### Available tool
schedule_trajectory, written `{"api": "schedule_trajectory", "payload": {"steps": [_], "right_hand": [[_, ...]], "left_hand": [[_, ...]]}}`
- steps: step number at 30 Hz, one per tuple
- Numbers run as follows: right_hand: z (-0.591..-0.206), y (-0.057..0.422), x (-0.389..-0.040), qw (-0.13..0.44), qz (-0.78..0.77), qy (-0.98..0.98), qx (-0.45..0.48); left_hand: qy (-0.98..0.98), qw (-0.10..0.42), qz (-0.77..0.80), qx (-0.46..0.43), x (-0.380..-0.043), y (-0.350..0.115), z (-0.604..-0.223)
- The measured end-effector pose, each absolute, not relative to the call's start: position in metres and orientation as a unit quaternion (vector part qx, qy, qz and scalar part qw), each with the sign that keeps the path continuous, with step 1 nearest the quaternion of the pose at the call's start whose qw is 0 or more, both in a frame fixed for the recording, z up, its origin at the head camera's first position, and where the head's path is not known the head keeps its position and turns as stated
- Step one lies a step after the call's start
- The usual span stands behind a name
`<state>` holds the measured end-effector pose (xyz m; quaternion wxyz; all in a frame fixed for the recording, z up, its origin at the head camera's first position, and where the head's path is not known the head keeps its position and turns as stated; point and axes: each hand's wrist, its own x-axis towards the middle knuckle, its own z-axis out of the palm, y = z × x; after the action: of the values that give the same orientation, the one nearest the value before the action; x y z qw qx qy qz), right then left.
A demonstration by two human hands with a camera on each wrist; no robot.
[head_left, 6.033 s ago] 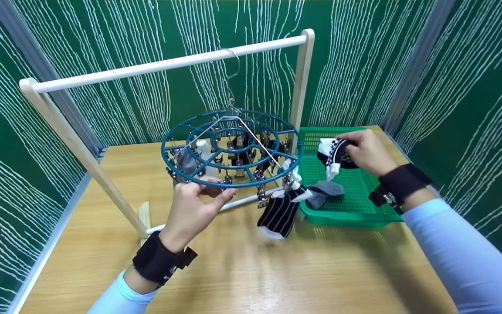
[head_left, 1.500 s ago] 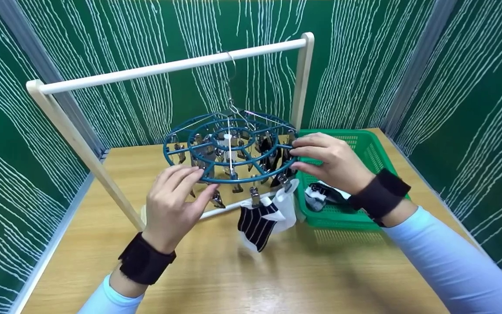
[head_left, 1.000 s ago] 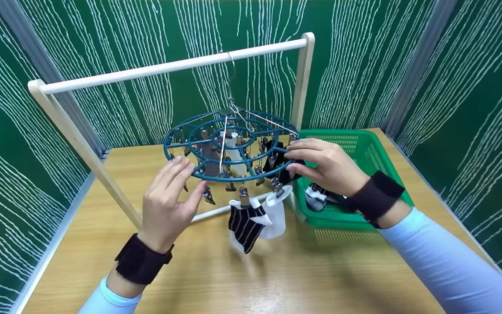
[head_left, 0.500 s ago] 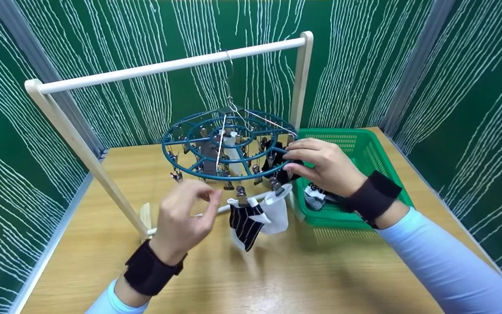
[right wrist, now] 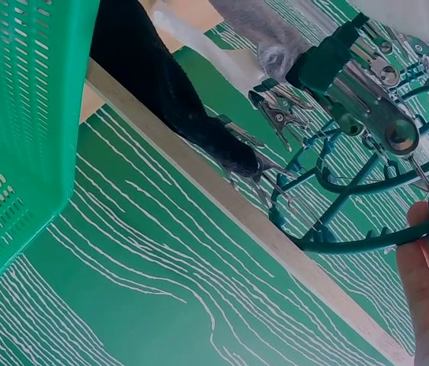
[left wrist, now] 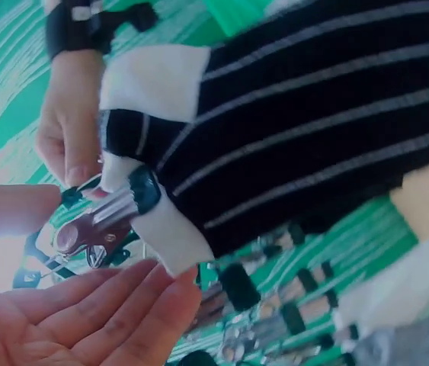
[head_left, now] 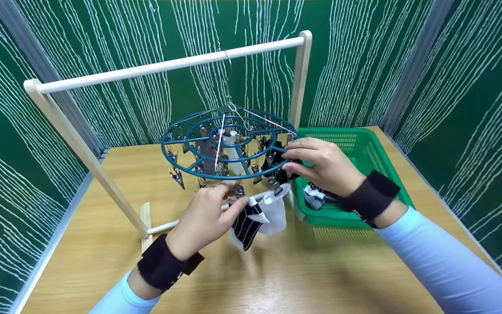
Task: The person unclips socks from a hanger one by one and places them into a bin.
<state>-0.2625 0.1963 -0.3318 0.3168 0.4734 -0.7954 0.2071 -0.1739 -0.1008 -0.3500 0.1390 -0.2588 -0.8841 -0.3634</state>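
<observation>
A round blue-green clip hanger (head_left: 233, 177) hangs from the rack. From its front clip (left wrist: 104, 213) hangs a black sock with pale stripes and a white cuff (left wrist: 305, 122); a white sock (head_left: 274, 216) hangs just right of it. My left hand (head_left: 203, 218) is at the striped sock's clip; in the left wrist view its thumb and straight fingers stand on either side, without squeezing the clip. My right hand (head_left: 325, 165) holds the hanger's right rim between thumb and fingers, seen at the edge of the right wrist view. Other socks, grey (head_left: 207, 155), white and black, hang further in.
The wooden rack (head_left: 168, 66) spans the back of the table (head_left: 312, 270). Right of it stands a green basket (head_left: 347, 221) with a black, white and grey sock bundle (head_left: 314, 198). Several unused metal clips, such as a left-hand clip (head_left: 178, 179), dangle from the rings. Green walls surround the table.
My right hand has put its black-and-white sock into the basket and taken the rim. The hanger has turned, carrying the striped sock left. My left hand has left the rim and come to that sock's clip.
</observation>
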Motion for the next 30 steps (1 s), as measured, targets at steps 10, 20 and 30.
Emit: {"api": "schedule_trajectory", "payload": {"steps": [10,20,30], "right_hand": [[-0.332,0.196,-0.263,0.315,0.215,-0.793,0.476],[-0.337,0.199,-0.253,0.348,0.249,-0.776,0.464],[-0.351,0.201,-0.226,0.355,0.283,-0.790,0.413]], "left_hand": [[-0.874,0.092,-0.418,-0.230,-0.181,-0.104,-0.342],[-0.874,0.102,-0.414,-0.234,-0.183,-0.104,-0.342],[-0.870,0.100,-0.421,-0.237,-0.184,-0.104,-0.344]]}}
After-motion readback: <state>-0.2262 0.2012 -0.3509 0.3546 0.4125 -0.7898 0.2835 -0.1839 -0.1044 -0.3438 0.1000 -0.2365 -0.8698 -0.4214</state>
